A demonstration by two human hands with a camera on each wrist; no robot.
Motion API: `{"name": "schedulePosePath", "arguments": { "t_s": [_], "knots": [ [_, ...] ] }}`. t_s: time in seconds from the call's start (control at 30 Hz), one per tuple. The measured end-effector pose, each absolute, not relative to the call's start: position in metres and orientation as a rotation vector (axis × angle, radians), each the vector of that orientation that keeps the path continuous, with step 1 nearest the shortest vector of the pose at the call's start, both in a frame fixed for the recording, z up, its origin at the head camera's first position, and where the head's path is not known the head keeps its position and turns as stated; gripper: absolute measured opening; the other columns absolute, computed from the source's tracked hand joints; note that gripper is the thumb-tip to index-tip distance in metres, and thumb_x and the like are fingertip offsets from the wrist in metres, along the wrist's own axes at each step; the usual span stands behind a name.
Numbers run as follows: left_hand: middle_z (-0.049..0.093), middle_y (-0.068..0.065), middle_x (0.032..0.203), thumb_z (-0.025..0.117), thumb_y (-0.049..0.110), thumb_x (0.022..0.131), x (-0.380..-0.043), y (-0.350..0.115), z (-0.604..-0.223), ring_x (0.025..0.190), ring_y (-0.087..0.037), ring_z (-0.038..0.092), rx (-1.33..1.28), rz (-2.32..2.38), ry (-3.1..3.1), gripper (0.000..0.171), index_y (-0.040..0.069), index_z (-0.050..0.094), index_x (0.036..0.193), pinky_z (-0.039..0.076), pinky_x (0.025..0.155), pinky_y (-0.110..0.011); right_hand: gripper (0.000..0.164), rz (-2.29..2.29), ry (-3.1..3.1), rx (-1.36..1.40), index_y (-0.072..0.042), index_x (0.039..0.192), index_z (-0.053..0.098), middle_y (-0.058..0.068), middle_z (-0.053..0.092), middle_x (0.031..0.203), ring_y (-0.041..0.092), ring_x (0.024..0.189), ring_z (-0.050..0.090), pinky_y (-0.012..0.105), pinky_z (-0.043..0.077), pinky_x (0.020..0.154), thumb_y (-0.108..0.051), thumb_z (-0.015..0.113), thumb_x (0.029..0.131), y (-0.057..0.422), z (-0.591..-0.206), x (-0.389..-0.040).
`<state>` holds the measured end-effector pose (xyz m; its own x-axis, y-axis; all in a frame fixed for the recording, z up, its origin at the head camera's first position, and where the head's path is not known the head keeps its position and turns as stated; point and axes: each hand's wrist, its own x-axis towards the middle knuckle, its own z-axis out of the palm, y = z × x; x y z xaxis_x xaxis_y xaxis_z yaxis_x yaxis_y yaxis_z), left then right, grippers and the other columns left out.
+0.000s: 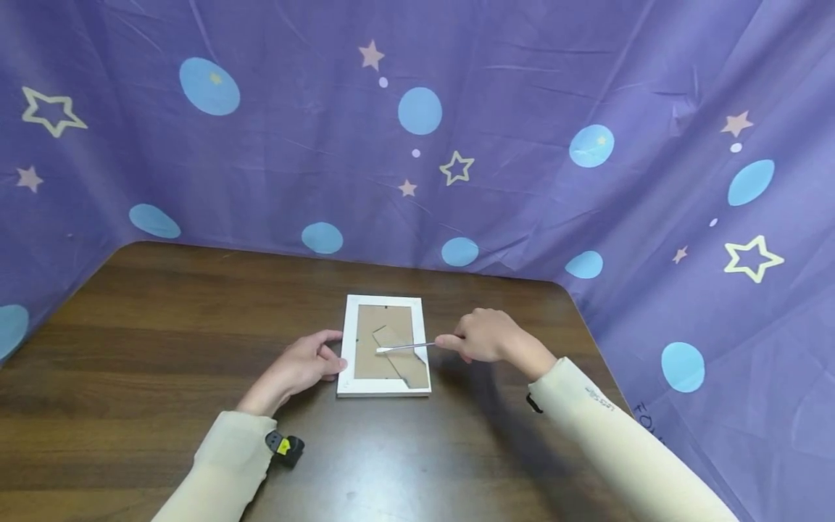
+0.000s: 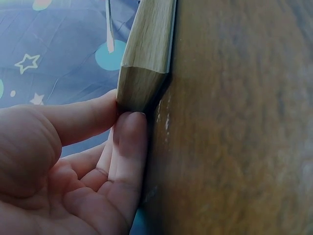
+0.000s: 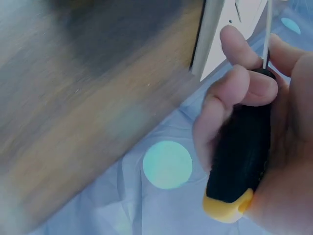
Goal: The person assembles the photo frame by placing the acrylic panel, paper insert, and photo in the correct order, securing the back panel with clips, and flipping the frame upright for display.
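A white-edged picture frame (image 1: 349,348) lies back side up on the table, showing its brown backing board (image 1: 385,315) and a stand flap (image 1: 406,362). My left hand (image 1: 303,362) pinches the frame's left edge; in the left wrist view, thumb and fingers meet at a corner of its wood-grained side (image 2: 146,39). My right hand (image 1: 489,335) grips a screwdriver whose black and yellow handle (image 3: 244,142) shows in the right wrist view. Its thin metal shaft (image 1: 407,346) reaches left over the backing. Whether the tip touches the board, I cannot tell.
Around the frame spreads a dark brown wooden table (image 1: 228,319) with rounded far corners. A purple curtain (image 1: 313,145) with stars and blue dots hangs behind and along the sides. A black strap device (image 1: 285,446) sits at the left wrist.
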<state>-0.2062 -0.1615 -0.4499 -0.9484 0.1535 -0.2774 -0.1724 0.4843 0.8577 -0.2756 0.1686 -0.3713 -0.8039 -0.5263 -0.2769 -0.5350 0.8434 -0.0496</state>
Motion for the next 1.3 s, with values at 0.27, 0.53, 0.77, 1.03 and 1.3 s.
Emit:
{"name": "schedulePosePath", "arguments": {
  "t_s": [0.27,0.53,0.77,1.03,1.3],
  "knots": [
    [0.072,-0.011,0.103,0.072,0.014,0.100,-0.207,-0.163,-0.450,0.091,-0.020,0.073,-0.009,1.443,2.410,0.066,0.000,0.043,0.158,0.056,0.094,-0.048,0.051,0.148,2.872,-1.045,-0.029,0.064,0.068,-0.013,0.056,0.063,0.012,0.062,0.059,0.042,0.051,0.058,-0.062,0.057,0.103,0.188,-0.364,-0.262],
    [0.072,-0.011,0.103,0.073,0.014,0.099,-0.207,-0.163,-0.449,0.090,-0.021,0.072,-0.021,1.454,2.399,0.067,0.001,0.043,0.158,0.058,0.092,-0.046,0.053,0.242,2.916,-1.181,-0.031,0.060,0.063,-0.015,0.050,0.057,0.010,0.053,0.051,0.038,0.045,0.048,-0.062,0.060,0.102,0.193,-0.362,-0.251],
    [0.072,-0.011,0.103,0.073,0.016,0.099,-0.207,-0.163,-0.449,0.091,-0.021,0.072,-0.035,1.435,2.412,0.067,0.002,0.044,0.158,0.057,0.093,-0.049,0.059,0.292,2.948,-1.261,-0.028,0.053,0.049,-0.014,0.046,0.054,0.010,0.049,0.046,0.039,0.044,0.046,-0.062,0.062,0.101,0.190,-0.365,-0.246],
    [0.072,-0.012,0.103,0.074,0.016,0.098,-0.207,-0.162,-0.448,0.090,-0.021,0.073,-0.035,1.452,2.409,0.068,0.001,0.044,0.157,0.058,0.092,-0.048,0.061,0.278,2.965,-1.298,-0.028,0.052,0.046,-0.012,0.045,0.053,0.013,0.047,0.048,0.041,0.044,0.045,-0.062,0.063,0.100,0.187,-0.367,-0.244],
    [0.073,-0.012,0.104,0.074,0.017,0.098,-0.207,-0.165,-0.449,0.090,-0.021,0.073,-0.016,1.460,2.395,0.069,0.000,0.044,0.157,0.058,0.093,-0.049,0.062,0.305,3.004,-1.333,-0.027,0.051,0.044,-0.011,0.045,0.052,0.016,0.045,0.048,0.041,0.043,0.044,-0.062,0.067,0.097,0.185,-0.365,-0.244]
  ]
}}
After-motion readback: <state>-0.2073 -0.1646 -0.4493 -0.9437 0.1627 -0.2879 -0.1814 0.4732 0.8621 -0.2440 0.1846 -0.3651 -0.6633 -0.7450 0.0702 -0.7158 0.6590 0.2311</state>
